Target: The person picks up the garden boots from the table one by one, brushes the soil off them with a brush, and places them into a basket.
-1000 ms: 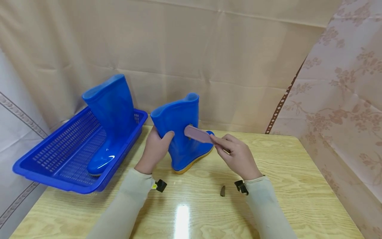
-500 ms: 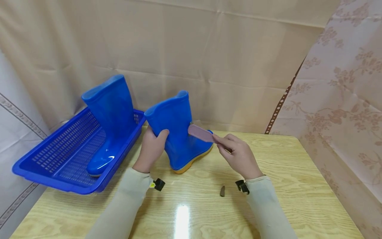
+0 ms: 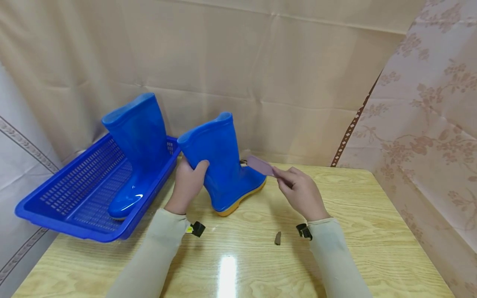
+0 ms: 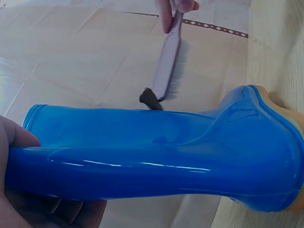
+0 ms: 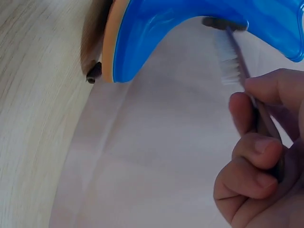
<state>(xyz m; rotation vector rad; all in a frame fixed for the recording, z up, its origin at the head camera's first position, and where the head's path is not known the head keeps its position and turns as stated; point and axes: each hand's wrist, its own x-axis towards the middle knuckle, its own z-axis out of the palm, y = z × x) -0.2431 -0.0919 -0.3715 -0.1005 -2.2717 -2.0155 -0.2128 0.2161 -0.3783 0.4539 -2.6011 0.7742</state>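
Note:
My left hand grips the upper shaft of a blue rubber boot, thumb on the near side and fingers behind. The boot stands tilted on its yellow sole on the table, toe to the right. My right hand holds the handle of a scrub brush with a mauve back; pale bristles show in the left wrist view. At the brush's tip, a dark brown lump sits against the boot's front, over the instep. Blurring hides its detail.
On the left, a blue plastic basket holds a second blue boot. A small brown piece lies on the wood-grain table near my right wrist. Another dark bit lies beside the sole. Beige cloth hangs behind.
The boot's shaft has leaned left with my left hand. The brush has shifted right, from across the boot's side to its front edge, and the brown lump now shows there.

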